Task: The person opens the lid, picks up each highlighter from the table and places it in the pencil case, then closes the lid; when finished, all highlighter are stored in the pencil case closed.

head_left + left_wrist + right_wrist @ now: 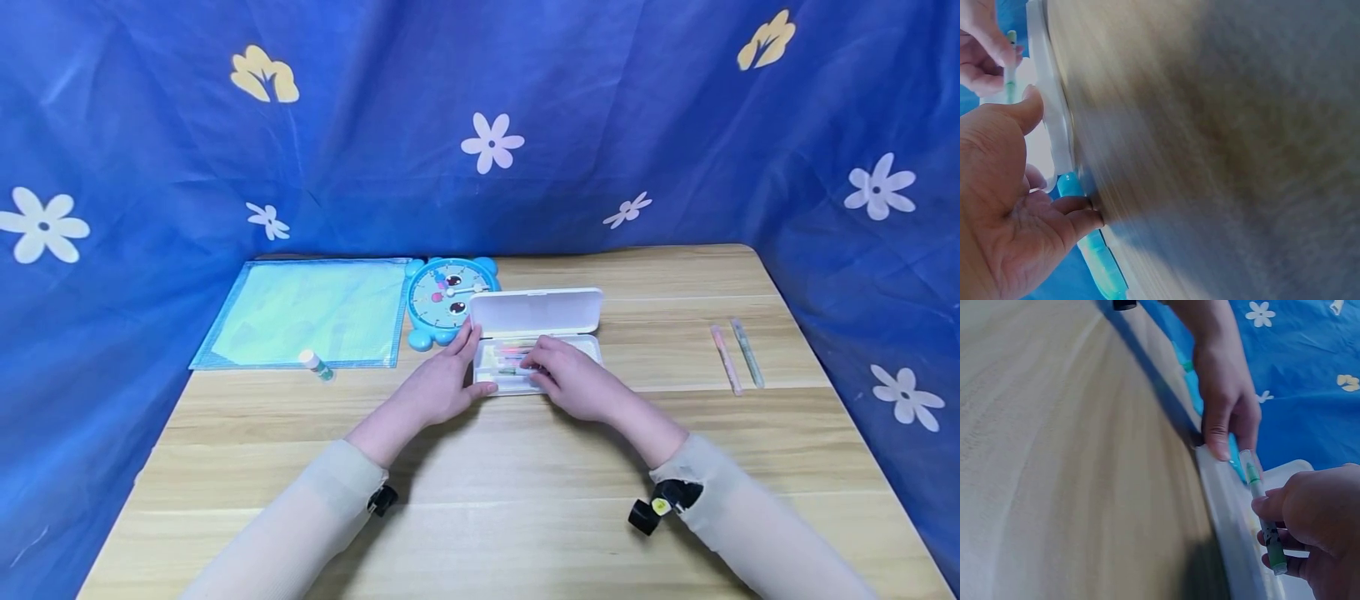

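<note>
A white pencil case stands on the table with its lid raised; several pens lie inside. My left hand grips the case's left end, thumb at the front corner and fingers toward the hinge side. Over the case, my right hand pinches a white and green marker pen between thumb and fingers. In the left wrist view the same marker pen slants above the case's inside.
A blue toy clock lies behind my left hand. Left of it are a light-green mesh zip pouch and a small bottle with a white cap. Pink and green pens lie at the right.
</note>
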Demonstrator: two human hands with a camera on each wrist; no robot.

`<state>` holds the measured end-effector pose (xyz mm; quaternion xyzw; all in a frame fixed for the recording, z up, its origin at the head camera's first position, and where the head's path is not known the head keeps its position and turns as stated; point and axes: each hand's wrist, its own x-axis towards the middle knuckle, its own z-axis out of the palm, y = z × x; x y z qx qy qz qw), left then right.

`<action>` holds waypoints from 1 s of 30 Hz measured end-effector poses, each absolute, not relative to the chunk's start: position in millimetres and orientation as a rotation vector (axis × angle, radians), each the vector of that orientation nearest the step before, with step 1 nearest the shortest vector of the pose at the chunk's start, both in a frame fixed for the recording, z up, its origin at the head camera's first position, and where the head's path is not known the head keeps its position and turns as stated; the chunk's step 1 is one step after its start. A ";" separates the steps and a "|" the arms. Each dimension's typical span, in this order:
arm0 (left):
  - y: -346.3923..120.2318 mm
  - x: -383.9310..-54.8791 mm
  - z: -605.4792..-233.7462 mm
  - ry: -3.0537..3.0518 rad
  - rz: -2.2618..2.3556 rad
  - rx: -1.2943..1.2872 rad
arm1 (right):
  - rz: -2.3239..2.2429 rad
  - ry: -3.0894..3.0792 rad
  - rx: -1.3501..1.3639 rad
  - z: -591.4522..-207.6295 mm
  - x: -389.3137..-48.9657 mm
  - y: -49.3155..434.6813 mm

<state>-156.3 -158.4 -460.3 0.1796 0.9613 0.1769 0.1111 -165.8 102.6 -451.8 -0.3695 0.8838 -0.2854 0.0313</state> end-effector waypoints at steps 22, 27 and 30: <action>-158.4 -156.2 -460.0 2.833 0.531 0.546 | -0.796 2.680 -1.207 -461.6 -169.0 96.0; -158.5 -156.2 -459.0 2.835 0.536 0.551 | -0.849 2.637 -1.233 -463.5 -171.9 94.3; -158.0 -155.9 -458.4 2.835 0.538 0.557 | -0.861 2.626 -1.249 -464.2 -172.3 92.6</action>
